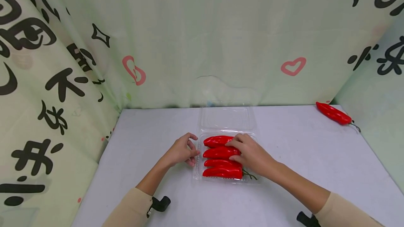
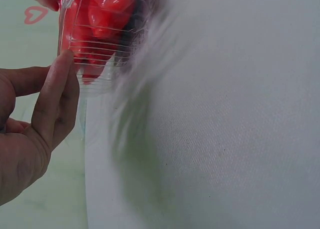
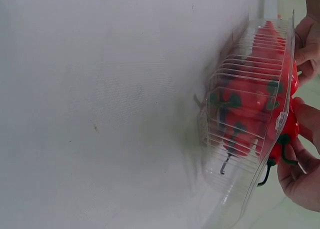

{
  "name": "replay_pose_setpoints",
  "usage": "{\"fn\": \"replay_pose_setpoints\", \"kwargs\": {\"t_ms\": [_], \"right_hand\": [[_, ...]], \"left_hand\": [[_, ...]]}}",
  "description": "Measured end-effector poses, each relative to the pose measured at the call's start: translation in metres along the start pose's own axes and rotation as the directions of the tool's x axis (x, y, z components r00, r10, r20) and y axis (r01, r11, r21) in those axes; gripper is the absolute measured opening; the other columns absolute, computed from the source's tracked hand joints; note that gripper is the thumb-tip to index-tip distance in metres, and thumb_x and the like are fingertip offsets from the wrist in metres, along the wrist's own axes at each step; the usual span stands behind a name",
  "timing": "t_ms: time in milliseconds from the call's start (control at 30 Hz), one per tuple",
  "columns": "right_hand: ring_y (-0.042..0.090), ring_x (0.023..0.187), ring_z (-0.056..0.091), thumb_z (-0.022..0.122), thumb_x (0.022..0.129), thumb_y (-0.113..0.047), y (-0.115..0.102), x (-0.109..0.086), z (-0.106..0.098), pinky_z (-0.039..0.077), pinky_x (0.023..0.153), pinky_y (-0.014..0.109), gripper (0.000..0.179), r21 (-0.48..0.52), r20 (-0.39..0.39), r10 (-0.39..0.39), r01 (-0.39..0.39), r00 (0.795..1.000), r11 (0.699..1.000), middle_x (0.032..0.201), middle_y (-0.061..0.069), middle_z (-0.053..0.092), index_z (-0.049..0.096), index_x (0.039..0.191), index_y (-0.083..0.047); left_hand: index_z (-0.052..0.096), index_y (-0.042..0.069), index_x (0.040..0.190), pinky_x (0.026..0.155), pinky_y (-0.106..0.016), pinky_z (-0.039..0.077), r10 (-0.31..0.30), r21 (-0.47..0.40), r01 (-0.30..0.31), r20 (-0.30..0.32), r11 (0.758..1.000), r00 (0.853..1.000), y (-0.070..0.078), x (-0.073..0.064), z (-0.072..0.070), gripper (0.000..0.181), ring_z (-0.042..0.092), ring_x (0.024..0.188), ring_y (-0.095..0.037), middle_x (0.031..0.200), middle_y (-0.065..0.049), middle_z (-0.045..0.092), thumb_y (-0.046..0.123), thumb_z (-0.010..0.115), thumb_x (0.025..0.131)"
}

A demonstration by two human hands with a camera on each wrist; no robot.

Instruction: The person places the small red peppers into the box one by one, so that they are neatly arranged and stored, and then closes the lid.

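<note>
A clear plastic clamshell box (image 1: pixel 201 171) lies on the table with its lid (image 1: pixel 227 118) folded back. Several glossy red chili peppers (image 1: pixel 222 173) fill it side by side, their green stems toward the right. My right hand (image 1: pixel 252 153) reaches in from the right and grips the stem end of one red chili pepper (image 1: pixel 217 153) between thumb and fingers. At the box's left side is my left hand (image 1: pixel 184 151), its fingertips touching the rim and its fingers loosely bent. The left wrist view shows these fingers (image 2: pixel 52 99) against the ribbed wall.
One more red chili pepper (image 1: pixel 334 113) lies at the table's back right corner, its stem near the edge. A printed pale green curtain (image 1: pixel 240 38) hangs behind the white table (image 1: pixel 293 139) and along both sides.
</note>
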State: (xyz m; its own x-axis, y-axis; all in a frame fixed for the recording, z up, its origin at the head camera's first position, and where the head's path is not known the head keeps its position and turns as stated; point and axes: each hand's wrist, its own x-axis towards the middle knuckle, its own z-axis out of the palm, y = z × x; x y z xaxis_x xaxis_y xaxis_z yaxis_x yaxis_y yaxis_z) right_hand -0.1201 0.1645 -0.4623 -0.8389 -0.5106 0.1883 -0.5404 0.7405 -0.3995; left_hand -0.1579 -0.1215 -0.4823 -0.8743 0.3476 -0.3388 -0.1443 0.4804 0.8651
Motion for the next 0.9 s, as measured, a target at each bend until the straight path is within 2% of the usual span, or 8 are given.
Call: {"fn": "replay_pose_setpoints", "kwargs": {"t_ms": [267, 567, 900], "right_hand": [[0.016, 0.102, 0.059, 0.093, 0.076, -0.016, 0.006, -0.004, -0.001, 0.061, 0.076, 0.024, 0.05, 0.022, -0.009, -0.037, 0.037, 0.999, 0.999, 0.108, 0.001, 0.064, 0.072, 0.122, -0.012], [0.017, 0.103, 0.06, 0.093, 0.076, -0.015, 0.006, -0.004, -0.004, 0.063, 0.077, 0.025, 0.052, 0.054, 0.003, -0.037, 0.037, 0.999, 0.998, 0.111, 0.003, 0.064, 0.071, 0.123, -0.01], [0.02, 0.108, 0.061, 0.089, 0.081, -0.015, 0.013, -0.01, -0.011, 0.064, 0.082, 0.03, 0.047, 0.063, -0.014, -0.042, 0.043, 0.999, 0.997, 0.114, 0.003, 0.065, 0.071, 0.124, -0.011]], "left_hand": [[0.048, 0.002, 0.137, 0.055, -0.031, 0.062, 0.01, -0.015, -0.01, 0.012, 1.0, 1.0, 0.001, -0.001, -0.002, 0.051, 0.068, 0.055, -0.018, 0.093, -0.013, 0.063, 0.005, 0.075, 0.093], [0.047, 0.002, 0.138, 0.055, -0.031, 0.062, 0.011, -0.019, -0.011, 0.017, 1.0, 1.0, 0.002, -0.001, -0.003, 0.052, 0.068, 0.056, -0.018, 0.094, -0.013, 0.063, 0.005, 0.074, 0.094], [0.048, 0.002, 0.137, 0.056, -0.031, 0.063, 0.013, -0.018, -0.012, 0.016, 1.0, 1.0, 0.001, -0.001, -0.002, 0.051, 0.068, 0.056, -0.018, 0.094, -0.013, 0.063, 0.005, 0.074, 0.093]]}}
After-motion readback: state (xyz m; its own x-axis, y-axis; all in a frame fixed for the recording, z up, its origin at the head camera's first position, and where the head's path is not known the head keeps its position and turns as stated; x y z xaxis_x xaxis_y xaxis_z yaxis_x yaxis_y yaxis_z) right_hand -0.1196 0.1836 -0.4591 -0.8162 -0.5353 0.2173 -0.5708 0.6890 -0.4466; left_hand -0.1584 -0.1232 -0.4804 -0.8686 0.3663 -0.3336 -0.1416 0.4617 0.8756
